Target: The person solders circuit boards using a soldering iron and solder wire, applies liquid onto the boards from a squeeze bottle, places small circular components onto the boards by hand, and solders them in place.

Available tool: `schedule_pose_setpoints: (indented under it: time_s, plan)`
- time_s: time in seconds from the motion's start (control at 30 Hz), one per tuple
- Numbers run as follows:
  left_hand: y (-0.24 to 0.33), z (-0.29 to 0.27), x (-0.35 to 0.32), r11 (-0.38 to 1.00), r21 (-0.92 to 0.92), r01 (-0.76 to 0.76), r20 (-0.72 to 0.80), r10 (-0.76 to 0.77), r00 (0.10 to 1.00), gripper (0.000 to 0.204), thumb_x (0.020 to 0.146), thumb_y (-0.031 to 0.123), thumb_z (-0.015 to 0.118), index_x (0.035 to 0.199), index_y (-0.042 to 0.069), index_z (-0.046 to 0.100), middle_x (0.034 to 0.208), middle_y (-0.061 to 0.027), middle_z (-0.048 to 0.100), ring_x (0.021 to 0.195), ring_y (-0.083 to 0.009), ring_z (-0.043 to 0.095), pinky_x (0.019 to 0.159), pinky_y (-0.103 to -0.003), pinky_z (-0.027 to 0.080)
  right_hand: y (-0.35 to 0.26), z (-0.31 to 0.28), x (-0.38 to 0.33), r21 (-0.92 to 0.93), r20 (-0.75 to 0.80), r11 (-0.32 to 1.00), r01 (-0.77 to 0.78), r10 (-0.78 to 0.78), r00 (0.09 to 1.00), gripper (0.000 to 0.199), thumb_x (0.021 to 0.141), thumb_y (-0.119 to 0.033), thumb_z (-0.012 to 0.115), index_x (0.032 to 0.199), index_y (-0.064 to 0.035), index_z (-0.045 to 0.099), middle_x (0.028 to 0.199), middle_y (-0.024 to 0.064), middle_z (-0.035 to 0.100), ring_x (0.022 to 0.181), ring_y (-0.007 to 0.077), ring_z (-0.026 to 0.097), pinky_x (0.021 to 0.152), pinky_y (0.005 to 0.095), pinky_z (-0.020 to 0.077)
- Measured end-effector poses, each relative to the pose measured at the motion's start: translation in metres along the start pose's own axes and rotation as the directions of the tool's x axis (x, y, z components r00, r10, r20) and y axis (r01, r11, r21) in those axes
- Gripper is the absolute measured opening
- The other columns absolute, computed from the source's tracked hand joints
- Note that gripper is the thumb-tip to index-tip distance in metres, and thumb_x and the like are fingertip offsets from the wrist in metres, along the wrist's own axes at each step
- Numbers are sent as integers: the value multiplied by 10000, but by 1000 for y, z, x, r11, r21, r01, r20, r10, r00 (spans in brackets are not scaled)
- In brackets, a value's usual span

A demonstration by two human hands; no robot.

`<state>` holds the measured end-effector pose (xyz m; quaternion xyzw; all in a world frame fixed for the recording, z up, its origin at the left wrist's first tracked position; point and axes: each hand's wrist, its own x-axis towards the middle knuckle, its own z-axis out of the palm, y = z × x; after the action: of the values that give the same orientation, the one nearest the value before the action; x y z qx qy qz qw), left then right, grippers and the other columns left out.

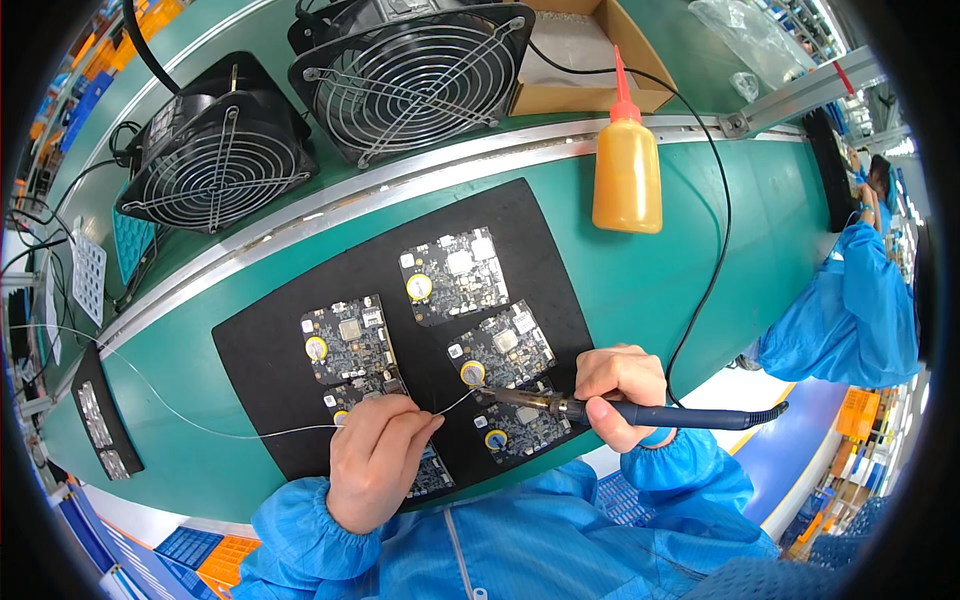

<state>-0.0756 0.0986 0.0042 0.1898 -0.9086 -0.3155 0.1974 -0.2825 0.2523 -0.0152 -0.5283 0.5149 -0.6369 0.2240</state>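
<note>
My left hand [378,462] pinches a thin strand of solder wire [250,436], whose short end sticks out toward the right. In my right hand [622,388] is a soldering iron [665,414] with a dark blue handle. Its tip meets the wire's end, or nearly so, at the lower edge of a circuit board [503,345] with a yellow-rimmed coin cell. Another board [520,430] lies partly under the iron. Farther off is a third board [455,277], and to the left a fourth [348,340]. My left hand partly covers more boards. All lie on a black mat [275,350].
Two black fans [415,90] with wire guards stand behind a metal rail. A yellow bottle [627,180] with a red nozzle stands at the back right, before a cardboard box [590,50]. The iron's cord [728,220] loops rightward. A co-worker's blue sleeve [845,300] shows far right.
</note>
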Motion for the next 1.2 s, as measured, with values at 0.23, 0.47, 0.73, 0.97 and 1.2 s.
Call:
schedule_pose_setpoints:
  time_s: [0.23, 0.47, 0.73, 0.97, 1.2]
  plan:
    - [0, 3, 2, 1000, 2, -11, 13, 11, 1000, 179, 672, -19, 756, 771, 0, 608, 822, -93, 582, 702, -244, 597, 590, -329, 480, 2, 0, 1, -75, 28, 997, 33, -31, 999, 163, 793, -43, 551, 657, 7, 478, 549, 90, 480, 422, 219, 469, 383, 324, 340]
    - [-1, 7, 7, 999, 2, -34, 30, 34, 999, 183, 670, -10, 760, 771, 4, 609, 821, -91, 580, 709, -245, 597, 587, -333, 478, 2, -2, 3, -97, 56, 994, 55, -49, 997, 168, 789, -46, 545, 652, -2, 459, 554, 89, 486, 420, 216, 472, 375, 320, 337]
    - [4, 10, 12, 998, 22, -65, 28, 65, 998, 176, 670, -12, 757, 763, 10, 609, 818, -87, 583, 719, -242, 600, 587, -332, 477, 2, -1, 4, -75, 34, 996, 56, -53, 998, 170, 784, -43, 542, 640, -5, 459, 558, 93, 489, 422, 216, 475, 377, 316, 342]
    - [5, 13, 12, 969, 193, -154, 171, 121, 978, 409, 648, 21, 762, 1043, 71, 668, 891, -68, 529, 738, -228, 549, 615, -333, 464, 3, -2, 2, -77, 31, 996, 53, -51, 998, 166, 780, -43, 547, 644, -6, 461, 554, 88, 482, 418, 213, 467, 374, 317, 334]
    - [3, 13, 11, 943, 276, -184, 259, 111, 960, 614, 654, 72, 759, 1242, 157, 602, 932, -59, 467, 725, -213, 478, 630, -340, 438, 4, -1, 2, -80, 22, 995, 58, -57, 998, 170, 783, -45, 549, 643, -7, 461, 552, 87, 480, 416, 211, 466, 369, 317, 329]
